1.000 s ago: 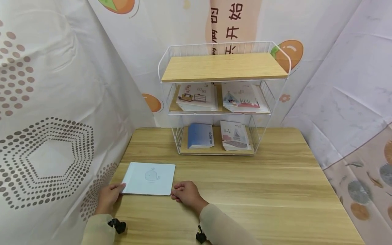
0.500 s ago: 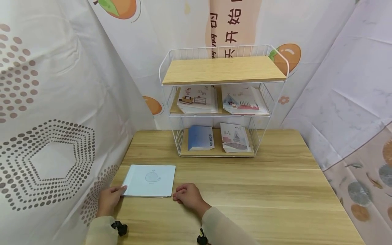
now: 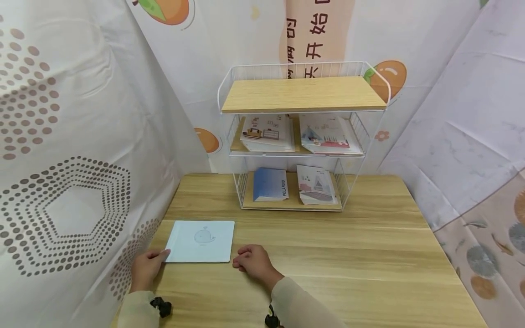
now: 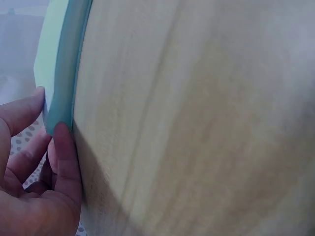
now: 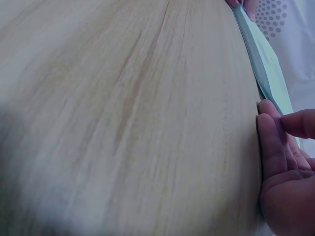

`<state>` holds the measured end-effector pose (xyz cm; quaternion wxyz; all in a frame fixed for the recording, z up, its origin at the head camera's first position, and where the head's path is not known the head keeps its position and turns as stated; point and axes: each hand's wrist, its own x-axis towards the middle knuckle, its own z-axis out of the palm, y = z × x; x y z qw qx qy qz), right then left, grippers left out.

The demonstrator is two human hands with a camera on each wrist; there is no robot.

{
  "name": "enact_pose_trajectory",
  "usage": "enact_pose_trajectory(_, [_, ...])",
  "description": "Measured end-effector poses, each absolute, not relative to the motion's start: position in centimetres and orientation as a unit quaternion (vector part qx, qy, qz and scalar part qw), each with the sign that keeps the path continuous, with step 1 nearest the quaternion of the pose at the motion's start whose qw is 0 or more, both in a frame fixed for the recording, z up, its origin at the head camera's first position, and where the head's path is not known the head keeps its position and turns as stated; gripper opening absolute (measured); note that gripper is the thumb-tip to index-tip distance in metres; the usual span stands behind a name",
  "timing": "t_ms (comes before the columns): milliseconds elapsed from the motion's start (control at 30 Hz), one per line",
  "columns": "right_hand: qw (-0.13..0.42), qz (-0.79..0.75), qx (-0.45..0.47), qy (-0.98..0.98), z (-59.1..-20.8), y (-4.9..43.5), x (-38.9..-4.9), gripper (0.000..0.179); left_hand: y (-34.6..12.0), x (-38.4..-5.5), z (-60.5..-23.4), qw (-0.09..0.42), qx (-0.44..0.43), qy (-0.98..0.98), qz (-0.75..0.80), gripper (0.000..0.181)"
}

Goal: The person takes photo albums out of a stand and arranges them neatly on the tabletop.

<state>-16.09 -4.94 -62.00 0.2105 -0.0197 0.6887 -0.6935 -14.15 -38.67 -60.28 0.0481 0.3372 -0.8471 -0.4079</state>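
- Where the white booklet [image 3: 203, 252] ends at its near left corner, the left hand [image 3: 146, 269] pinches it between thumb and fingers.
- Just beside the near right corner is the right hand [image 3: 254, 263] — fingers loosely bent, thumb close to them, gripping nothing.
- The booklet sits at the left of the wooden table [image 3: 352, 255], near the patterned cloth [image 3: 79, 212] along that side.
- Room is widest to the right — wood stretches from the right hand to that edge.
- At the back stands a white wire rack [image 3: 303, 94], with cards [image 3: 266, 132] and a blue stack [image 3: 268, 184] on its lower shelves.
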Motion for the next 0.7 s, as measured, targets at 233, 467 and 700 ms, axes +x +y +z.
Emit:
enact_pose_trajectory(233, [0.205,-0.693,-0.023,0.69,-61.69,-4.61,-16.18,0.022,-38.72,-14.68,-60.9,0.052,0.357,-0.831,-0.424,0.044])
enact_pose_trajectory(467, [0.202,-0.696,-0.026,0.689,-61.95,-4.66,-16.04,0.021,-38.69,-14.33,-60.89,0.056,0.349,-0.83,-0.43,0.042])
enact_pose_trajectory(700, [0.208,-0.707,-0.025,0.676,-62.07,-4.72,-15.78,0.021,-38.47,-14.37,-60.41,0.043,0.358,-0.829,-0.426,0.048])
